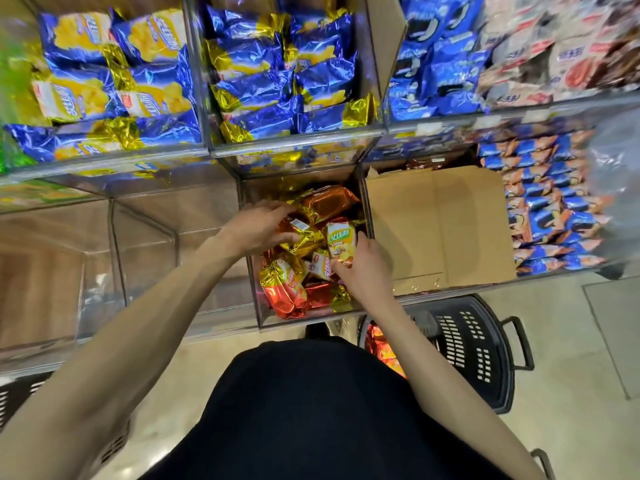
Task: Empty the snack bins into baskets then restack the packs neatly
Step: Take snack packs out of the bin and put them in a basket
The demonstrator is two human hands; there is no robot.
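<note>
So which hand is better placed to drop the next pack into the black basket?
Right: the right hand grips an orange-yellow pack, and the black basket lies to that side; the left hand is farther off.

Hands: two, left hand and right hand, counted inside the orange-pack bin.
Black baskets: two counted below that bin.

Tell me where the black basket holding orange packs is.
In the head view, the black basket sits on the floor at lower right, just below the flat cardboard sheet on the display's bottom row.
</note>
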